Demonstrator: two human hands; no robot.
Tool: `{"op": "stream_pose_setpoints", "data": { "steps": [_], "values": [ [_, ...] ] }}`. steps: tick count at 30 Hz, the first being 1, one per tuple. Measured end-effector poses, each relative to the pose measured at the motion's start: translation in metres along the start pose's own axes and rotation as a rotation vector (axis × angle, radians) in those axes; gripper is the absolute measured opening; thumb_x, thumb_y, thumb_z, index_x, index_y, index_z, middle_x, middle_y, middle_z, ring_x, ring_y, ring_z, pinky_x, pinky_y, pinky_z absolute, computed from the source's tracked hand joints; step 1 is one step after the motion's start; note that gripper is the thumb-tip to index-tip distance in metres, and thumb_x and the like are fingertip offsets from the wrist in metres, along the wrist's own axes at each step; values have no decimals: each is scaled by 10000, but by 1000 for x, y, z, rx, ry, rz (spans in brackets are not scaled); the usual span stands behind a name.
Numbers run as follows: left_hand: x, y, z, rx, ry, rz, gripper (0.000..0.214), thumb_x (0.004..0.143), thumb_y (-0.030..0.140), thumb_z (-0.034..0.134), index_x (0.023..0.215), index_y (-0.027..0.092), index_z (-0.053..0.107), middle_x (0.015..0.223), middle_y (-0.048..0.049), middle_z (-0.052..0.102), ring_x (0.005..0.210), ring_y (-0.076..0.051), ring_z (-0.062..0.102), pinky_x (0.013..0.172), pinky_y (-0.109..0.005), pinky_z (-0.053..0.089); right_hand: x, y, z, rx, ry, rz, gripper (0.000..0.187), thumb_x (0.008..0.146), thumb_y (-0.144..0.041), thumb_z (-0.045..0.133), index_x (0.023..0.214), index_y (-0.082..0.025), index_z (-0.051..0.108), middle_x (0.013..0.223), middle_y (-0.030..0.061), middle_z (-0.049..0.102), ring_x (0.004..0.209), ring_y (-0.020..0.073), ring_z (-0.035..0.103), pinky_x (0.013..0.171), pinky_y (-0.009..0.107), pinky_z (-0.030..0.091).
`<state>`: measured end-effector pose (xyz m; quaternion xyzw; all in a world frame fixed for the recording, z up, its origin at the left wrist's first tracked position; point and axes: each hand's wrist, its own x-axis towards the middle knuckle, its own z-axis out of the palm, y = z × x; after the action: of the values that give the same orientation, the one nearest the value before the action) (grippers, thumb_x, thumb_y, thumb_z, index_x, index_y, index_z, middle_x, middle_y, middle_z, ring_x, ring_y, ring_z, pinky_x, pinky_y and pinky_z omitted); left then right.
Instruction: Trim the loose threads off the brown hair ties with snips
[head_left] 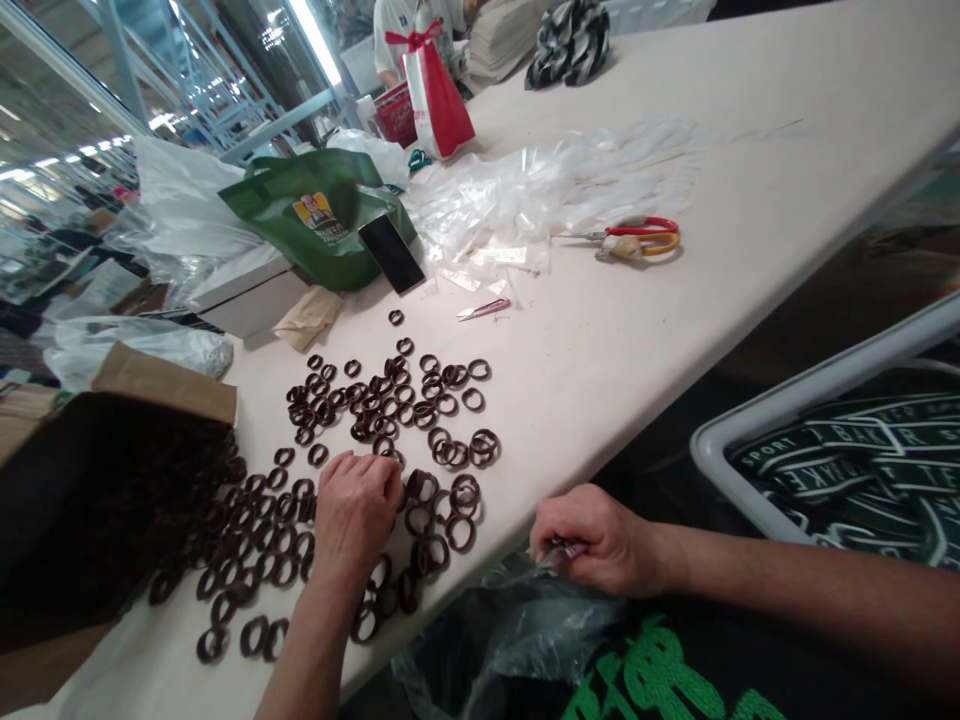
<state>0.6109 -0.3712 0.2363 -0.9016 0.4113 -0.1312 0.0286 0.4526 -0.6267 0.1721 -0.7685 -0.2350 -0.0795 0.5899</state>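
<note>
Many dark brown fabric-like rings point(403, 410) lie loose across the near left part of the table. Among them is my left hand point(356, 510), knuckles up and fingers curled down; what the fingertips grip, if anything, is hidden. At the table's front edge my right hand point(592, 540) is closed in a fist around a small pink-handled tool point(574, 549), mostly covered by the fingers. Just below that fist hangs a clear plastic bag point(517, 620).
A dark-lined paper bag point(165, 385) of rings lies open at left. Farther back are a green bag point(322, 220), a phone point(391, 255), pink snips point(485, 309), red-and-yellow-handled scissors point(641, 238) and clear plastic wrappers point(495, 195). A white-rimmed bin point(750, 500) of dark printed bands stands right.
</note>
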Motion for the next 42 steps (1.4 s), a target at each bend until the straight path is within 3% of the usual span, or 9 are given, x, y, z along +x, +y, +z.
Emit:
{"op": "stream_pose_setpoints", "data": {
  "steps": [5,9,17,23,26,29,34,40,42],
  "values": [
    [0,-14,-11,-138,82,-133,197,912,275,528,773,221,656,735,-29,698,714,-214,624,746,-345,430,8,2,-8,39,26,89,122,861,-201,572,814,-121,652,640,4,594,543,75,489,526,171,395],
    [-12,-11,-14,-295,46,-211,202,916,332,541,802,230,673,782,-19,716,747,-201,645,755,-331,453,13,3,-12,35,72,119,166,888,-234,576,788,-120,642,620,-7,558,529,69,450,506,175,373],
    [-22,1,8,-409,-104,-220,133,840,347,662,890,248,736,952,-50,730,884,-241,645,831,-399,483,12,9,-12,-28,31,35,100,861,-181,578,862,-129,662,690,29,642,589,94,552,567,189,424],
    [-11,2,7,-393,-53,-210,135,867,323,628,823,238,724,883,-41,719,830,-227,634,787,-374,478,13,6,-12,21,54,95,172,889,-264,597,821,-121,664,640,3,594,551,76,480,528,188,389],
    [-5,6,-3,-358,38,-179,120,876,313,635,836,239,721,877,-33,722,826,-220,635,784,-358,473,26,2,-10,114,100,234,249,909,-328,604,787,-117,660,621,-12,561,542,69,446,515,189,380],
    [2,17,-16,-319,109,-89,113,888,314,638,861,236,716,887,-31,725,818,-214,633,781,-352,465,51,-2,-7,295,186,367,250,888,-370,645,907,-122,675,757,12,631,649,86,523,591,199,439],
    [10,43,-35,-279,170,77,128,922,305,602,915,244,714,905,-36,729,809,-202,631,779,-345,447,92,-3,-2,612,269,445,376,770,-389,761,1029,-150,631,775,-23,591,663,81,521,583,193,441],
    [5,65,-46,-344,229,42,92,909,278,626,935,252,711,913,-33,732,836,-205,632,872,-367,449,99,-9,0,754,217,477,357,689,-386,816,846,-148,602,669,-58,541,586,60,477,496,164,397],
    [-1,71,-46,-476,252,-101,85,878,310,669,925,253,710,931,-31,727,861,-200,647,862,-350,469,97,-11,-3,808,200,506,364,673,-396,821,817,-147,598,668,-52,557,569,63,492,472,164,405]
  ]
}}
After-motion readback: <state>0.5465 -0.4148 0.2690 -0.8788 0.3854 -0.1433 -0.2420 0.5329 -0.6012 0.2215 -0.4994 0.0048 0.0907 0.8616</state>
